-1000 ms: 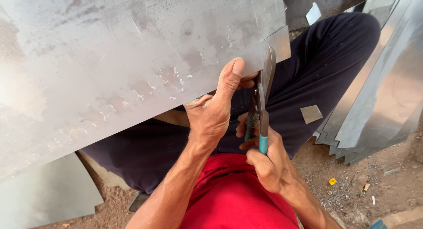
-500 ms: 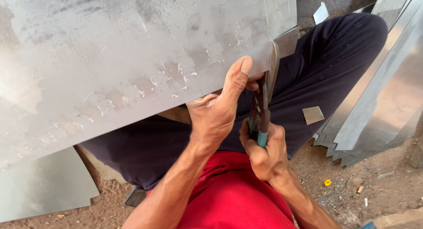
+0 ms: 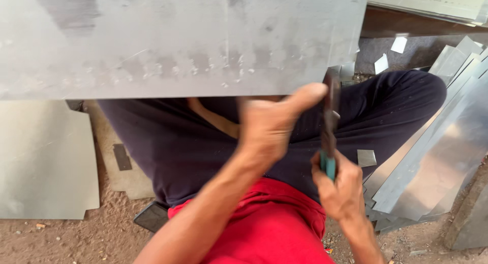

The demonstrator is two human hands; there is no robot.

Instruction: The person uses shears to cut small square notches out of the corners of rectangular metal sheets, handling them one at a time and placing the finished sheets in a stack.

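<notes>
The left hand [image 3: 269, 127] is pinching the near edge of the metal sheet [image 3: 178, 40], thumb on top. Just right of it, the right hand [image 3: 340, 185] is gripping, fingers wrapped, what appear to be blurred snips [image 3: 329, 127] at that sheet's edge.

— Where's everything sitting?

— The large grey metal sheet [image 3: 168, 40] lies across the person's lap. The left hand [image 3: 269, 124] is at its near edge, the teal-handled tin snips [image 3: 329, 127] just right, the right hand [image 3: 343, 188] below them.

— And beyond?

— The stack of cut metal strips [image 3: 432, 162] lies right; the flat metal offcut [image 3: 46, 162] lies left on the ground.
</notes>
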